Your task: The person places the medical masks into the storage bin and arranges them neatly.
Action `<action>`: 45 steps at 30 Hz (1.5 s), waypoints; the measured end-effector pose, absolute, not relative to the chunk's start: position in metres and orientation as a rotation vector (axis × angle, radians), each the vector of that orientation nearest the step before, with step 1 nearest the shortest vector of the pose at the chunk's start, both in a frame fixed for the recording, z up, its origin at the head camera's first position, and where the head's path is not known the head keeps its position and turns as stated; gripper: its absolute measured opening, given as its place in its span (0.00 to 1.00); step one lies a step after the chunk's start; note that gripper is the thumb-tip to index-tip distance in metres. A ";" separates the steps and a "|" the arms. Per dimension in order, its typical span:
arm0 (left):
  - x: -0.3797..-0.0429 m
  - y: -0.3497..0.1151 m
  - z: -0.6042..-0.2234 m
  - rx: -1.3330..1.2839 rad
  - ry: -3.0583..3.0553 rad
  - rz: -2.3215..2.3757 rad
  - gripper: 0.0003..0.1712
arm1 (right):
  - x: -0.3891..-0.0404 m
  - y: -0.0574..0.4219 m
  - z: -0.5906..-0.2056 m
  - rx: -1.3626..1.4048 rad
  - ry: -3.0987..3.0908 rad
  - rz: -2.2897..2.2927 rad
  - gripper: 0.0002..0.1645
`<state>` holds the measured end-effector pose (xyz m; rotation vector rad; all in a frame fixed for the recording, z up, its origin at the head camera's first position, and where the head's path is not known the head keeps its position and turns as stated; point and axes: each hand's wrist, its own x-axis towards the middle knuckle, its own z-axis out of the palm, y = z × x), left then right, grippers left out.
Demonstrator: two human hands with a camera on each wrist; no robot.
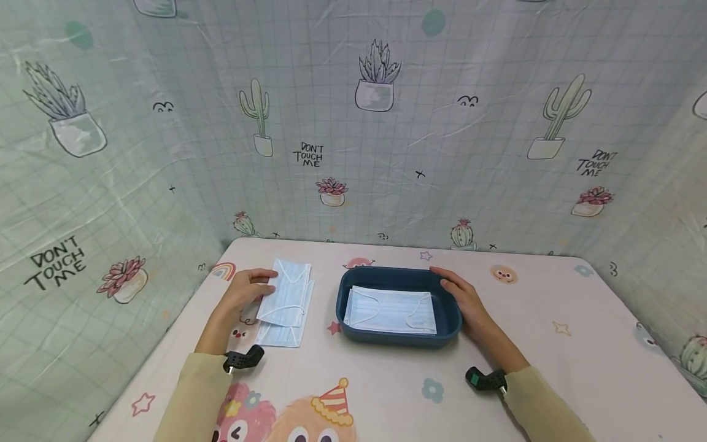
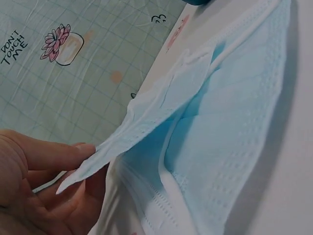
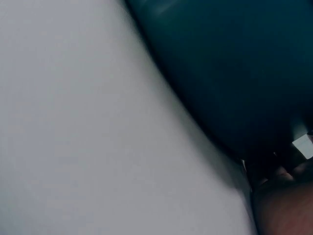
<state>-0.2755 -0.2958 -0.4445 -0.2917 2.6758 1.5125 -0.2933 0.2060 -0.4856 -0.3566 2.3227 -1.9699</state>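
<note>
My left hand (image 1: 245, 290) pinches the left edge of a pale blue disposable face mask (image 1: 287, 294) between thumb and fingers. In the left wrist view that edge is lifted, and white ear loops (image 2: 168, 166) hang beneath it. Partly covered by it, another face mask (image 1: 278, 336) lies on the table. A dark blue plastic bin (image 1: 394, 337) stands to the right, with a stack of face masks (image 1: 392, 312) lying flat inside. My right hand (image 1: 464, 299) holds the bin at its back right corner, thumb at the rim; its other fingers are mostly hidden.
The table (image 1: 558, 380) has a pale cover printed with cartoon figures. A grey-green sheet (image 1: 420, 147) with plant drawings hangs behind it and along both sides. Black wrist cameras (image 1: 486, 379) sit at both cuffs.
</note>
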 end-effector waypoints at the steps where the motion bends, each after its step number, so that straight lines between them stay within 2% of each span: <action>1: -0.276 -0.296 -0.446 -0.302 2.668 1.510 0.25 | -0.293 0.206 -0.486 -0.355 2.324 -1.969 0.28; 17: -0.282 -0.304 -0.460 -0.297 2.546 1.644 0.27 | -0.292 0.205 -0.481 -0.370 2.306 -1.993 0.28; 45: -0.280 -0.302 -0.460 -0.317 2.562 1.605 0.26 | -0.291 0.204 -0.481 -0.351 2.324 -1.975 0.27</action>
